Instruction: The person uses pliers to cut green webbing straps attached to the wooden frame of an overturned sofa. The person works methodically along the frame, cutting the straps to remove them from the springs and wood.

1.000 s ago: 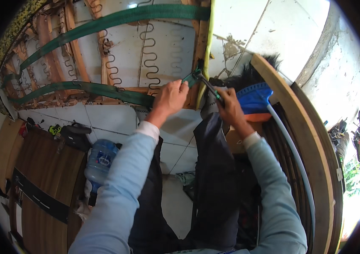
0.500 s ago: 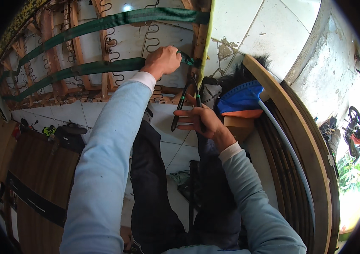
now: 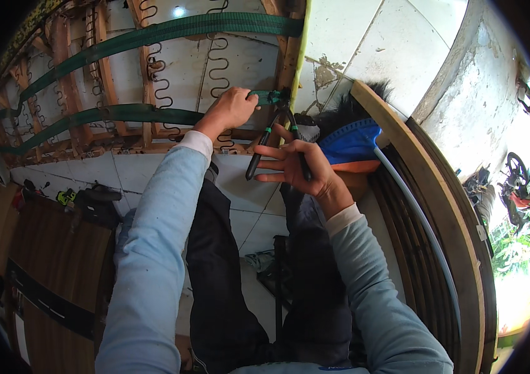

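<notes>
My left hand (image 3: 233, 108) is closed around a green webbing strap (image 3: 115, 113) close to its right end. That frayed strap end (image 3: 267, 97) runs out of my fist to the wooden side rail (image 3: 289, 53) of a seat frame. In my right hand (image 3: 305, 163) is a pair of pliers (image 3: 267, 135) with black handles and green bands. The handles are spread apart; one lies in my palm, while my other fingers stretch out toward the far handle. The pliers' head is up against the strap end at the rail, and its jaws are hard to make out.
A second green strap (image 3: 171, 31) crosses the frame farther away, over wavy metal springs (image 3: 218, 59). On the right lie a blue and orange fabric piece (image 3: 352, 143), black fur (image 3: 364, 96) and a wooden slatted piece (image 3: 427, 174). At left is a brown wooden panel (image 3: 59, 268).
Both hands and the pliers sit slightly farther left in view. My left hand has come a little nearer, while my right hand has moved slightly farther away; the pliers' head now meets the strap end.
</notes>
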A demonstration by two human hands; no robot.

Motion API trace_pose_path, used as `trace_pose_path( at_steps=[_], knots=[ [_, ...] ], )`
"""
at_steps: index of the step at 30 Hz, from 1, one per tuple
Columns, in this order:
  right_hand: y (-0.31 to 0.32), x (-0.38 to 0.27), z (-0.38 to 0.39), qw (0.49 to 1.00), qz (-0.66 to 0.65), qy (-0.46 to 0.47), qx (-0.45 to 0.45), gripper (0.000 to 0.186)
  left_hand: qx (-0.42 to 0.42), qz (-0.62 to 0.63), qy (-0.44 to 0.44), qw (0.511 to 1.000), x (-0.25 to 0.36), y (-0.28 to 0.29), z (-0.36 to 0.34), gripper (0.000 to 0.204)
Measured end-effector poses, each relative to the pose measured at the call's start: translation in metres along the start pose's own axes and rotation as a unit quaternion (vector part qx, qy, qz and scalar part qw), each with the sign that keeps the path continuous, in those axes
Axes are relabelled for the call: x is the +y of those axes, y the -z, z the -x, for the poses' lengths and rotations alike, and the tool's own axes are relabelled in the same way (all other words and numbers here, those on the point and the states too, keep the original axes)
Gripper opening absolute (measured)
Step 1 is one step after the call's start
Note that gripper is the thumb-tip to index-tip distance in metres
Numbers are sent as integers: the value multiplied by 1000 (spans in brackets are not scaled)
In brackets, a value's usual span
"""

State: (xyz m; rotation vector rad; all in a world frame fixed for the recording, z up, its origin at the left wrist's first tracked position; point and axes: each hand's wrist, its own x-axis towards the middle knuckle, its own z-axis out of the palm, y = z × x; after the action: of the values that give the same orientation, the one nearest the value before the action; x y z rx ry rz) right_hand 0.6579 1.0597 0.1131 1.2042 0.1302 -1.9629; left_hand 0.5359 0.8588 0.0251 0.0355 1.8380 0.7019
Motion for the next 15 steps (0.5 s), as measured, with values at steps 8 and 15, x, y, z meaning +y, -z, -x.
trace_pose_path(
  at_steps=[8, 15],
  knots=[
    [-16, -16, 5, 999, 25, -19, 26, 75, -2, -22, -45, 999, 4, 6, 4, 39],
    [-12, -61, 9, 976, 186, -103, 50, 85, 61, -184, -114, 974, 24, -20, 36, 22]
  ],
)
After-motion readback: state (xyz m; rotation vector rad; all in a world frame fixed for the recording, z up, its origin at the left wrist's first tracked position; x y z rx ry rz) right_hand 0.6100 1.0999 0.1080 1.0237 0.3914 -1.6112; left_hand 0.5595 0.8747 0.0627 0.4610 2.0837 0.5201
